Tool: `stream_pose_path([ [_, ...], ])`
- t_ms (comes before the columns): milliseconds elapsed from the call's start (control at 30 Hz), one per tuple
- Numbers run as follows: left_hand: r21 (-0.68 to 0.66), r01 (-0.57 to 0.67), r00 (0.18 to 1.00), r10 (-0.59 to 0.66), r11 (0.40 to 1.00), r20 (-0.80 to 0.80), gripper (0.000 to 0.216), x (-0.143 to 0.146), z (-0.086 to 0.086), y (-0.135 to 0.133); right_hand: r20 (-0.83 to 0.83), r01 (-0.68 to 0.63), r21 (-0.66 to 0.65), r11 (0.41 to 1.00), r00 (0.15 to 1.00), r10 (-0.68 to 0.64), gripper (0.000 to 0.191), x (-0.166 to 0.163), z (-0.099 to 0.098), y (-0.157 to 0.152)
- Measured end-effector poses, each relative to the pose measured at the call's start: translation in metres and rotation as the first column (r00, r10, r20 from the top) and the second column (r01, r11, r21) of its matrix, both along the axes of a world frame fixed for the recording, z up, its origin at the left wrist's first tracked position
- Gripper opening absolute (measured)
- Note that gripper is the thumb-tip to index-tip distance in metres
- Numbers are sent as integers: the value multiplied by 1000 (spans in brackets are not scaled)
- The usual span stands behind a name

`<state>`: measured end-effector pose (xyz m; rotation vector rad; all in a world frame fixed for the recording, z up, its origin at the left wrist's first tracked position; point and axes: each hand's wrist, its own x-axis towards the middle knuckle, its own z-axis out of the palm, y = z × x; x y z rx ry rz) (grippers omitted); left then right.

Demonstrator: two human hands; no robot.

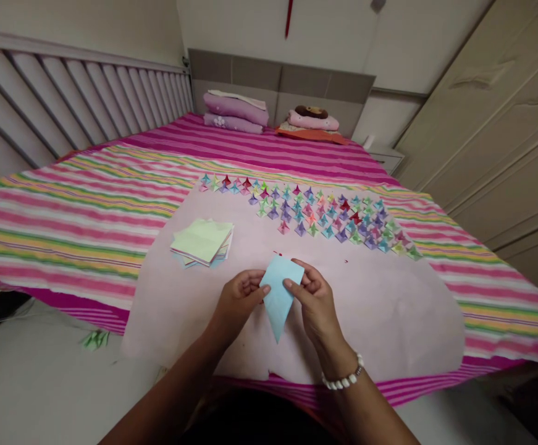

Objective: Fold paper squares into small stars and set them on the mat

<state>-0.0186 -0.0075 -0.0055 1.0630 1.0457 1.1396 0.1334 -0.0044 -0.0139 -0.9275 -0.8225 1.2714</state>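
Between my two hands is a light blue sheet of origami paper [278,296], folded into a kite shape with its long point towards me. My left hand [243,293] pinches its left corner between thumb and fingers. My right hand [312,293] grips the right side, the thumb lying on the front face and the fingers behind. Left of my hands lies a stack of square paper sheets [204,240], pale green on top. Beyond my hands, several rows of small folded paper pieces [312,210] in many colours stand on the large pale sheet [180,315].
The pale sheet lies on a bed with a striped cover [88,204]. Folded bedding [236,112] and pillows [314,120] rest by the headboard [236,68]. A white railing [88,93] runs along the left, a wardrobe [504,117] along the right. Green scraps [95,339] lie on the floor.
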Motion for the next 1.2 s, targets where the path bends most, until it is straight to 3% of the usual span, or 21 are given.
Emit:
stream_pose_path([
  [100, 141, -95, 995, 98, 985, -15, 35, -1, -1, 0, -14, -10, -36, 999, 1000, 9, 37, -1, 2, -1],
  [200, 315, -45, 983, 98, 948, -157, 24, -2, 0, -2, -15, -2, -56, 998, 1000, 1, 25, -1, 3, -2],
  [300, 376, 3, 969, 90, 926, -230, 23, -3, 0, -3, 1, 29, -48, 998, 1000, -28, 33, 0, 4, -2],
  [433, 326, -19, 968, 99, 945, -230, 24, -5, -6, -1, 103, 18, -4, 1000, 995, -17, 48, 3, 5, -3],
  [600, 265, -1, 972, 63, 964, -227, 16, -8, -12, 2, 235, -50, 56, 997, 971, 36, 43, 9, 5, -4],
  [733, 167, 21, 984, 9, 986, -178, 13, -9, -7, 3, 358, -28, 129, 991, 934, -20, 46, 13, 4, 0],
  [833, 127, 35, 995, -22, 991, -101, 13, -6, -3, 3, 280, -61, 82, 995, 959, 35, 51, 11, 2, 2],
  [933, 59, 73, 997, -71, 996, -34, 16, -2, -3, 2, 160, -116, -29, 993, 980, 119, 32, 5, -2, 1],
  [1000, 12, 81, 996, -81, 997, -31, 17, 0, -6, 2, 150, -101, -53, 993, 983, 108, 20, 2, -4, 0],
  [1200, 2, 55, 988, -54, 998, -145, 20, 1, -12, 2, 191, 8, -35, 999, 982, -2, 22, 2, -3, 3],
])
